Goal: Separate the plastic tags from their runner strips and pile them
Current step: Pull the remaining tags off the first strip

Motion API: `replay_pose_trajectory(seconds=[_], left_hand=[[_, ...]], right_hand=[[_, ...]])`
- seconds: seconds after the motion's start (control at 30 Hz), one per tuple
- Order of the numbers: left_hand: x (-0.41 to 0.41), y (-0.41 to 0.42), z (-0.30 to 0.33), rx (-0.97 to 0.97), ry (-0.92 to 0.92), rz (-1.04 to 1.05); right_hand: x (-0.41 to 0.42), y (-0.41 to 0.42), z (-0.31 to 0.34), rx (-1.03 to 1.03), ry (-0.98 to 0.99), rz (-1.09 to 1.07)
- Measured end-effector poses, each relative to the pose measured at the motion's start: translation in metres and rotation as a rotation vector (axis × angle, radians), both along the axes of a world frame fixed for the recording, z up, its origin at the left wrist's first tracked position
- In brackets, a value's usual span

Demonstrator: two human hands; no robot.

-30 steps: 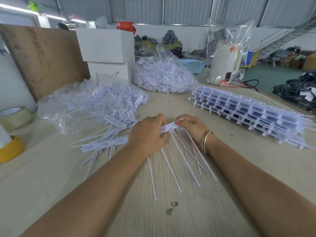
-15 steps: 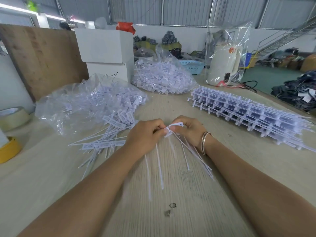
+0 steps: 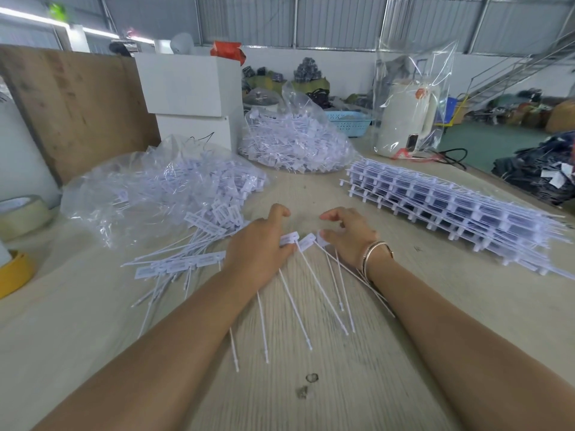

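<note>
White tags [image 3: 303,244] fan between left hand [image 3: 261,247] and right hand [image 3: 350,234].

Two bare hands, left hand [image 3: 258,244] and right hand [image 3: 348,234]; two clear plastic bags [image 3: 149,188] of white tags; one stack of white runner strips [image 3: 451,209]; two tape rolls [image 3: 18,213].

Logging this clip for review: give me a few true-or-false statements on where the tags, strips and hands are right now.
1. The stack of uncut runner strips lies to the right of the hands. True.
2. The right hand wears a bracelet at the wrist. True.
3. The loose tags between the hands lie inside a bag. False: they lie fanned on the bare table.
4. The left hand holds a tape roll. False: the yellow tape roll sits at the table's left edge.
</note>
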State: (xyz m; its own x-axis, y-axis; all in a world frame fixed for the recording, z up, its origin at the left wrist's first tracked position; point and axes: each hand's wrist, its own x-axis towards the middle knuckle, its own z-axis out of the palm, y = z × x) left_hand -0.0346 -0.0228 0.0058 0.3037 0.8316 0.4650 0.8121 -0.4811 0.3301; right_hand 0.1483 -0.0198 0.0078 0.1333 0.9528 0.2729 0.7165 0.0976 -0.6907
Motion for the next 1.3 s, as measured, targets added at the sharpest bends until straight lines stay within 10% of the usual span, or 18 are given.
replay_pose_trajectory(seconds=[0.4,1.3], left_hand=[[0.005,-0.013,0.015,0.107,0.107,-0.035],[-0.003,-0.002,0.002,-0.083,-0.054,-0.055]], right_hand=[[-0.004,-0.005,0.003,0.045,0.491,0.259],[-0.004,-0.006,0.000,0.046,0.389,0.394]])
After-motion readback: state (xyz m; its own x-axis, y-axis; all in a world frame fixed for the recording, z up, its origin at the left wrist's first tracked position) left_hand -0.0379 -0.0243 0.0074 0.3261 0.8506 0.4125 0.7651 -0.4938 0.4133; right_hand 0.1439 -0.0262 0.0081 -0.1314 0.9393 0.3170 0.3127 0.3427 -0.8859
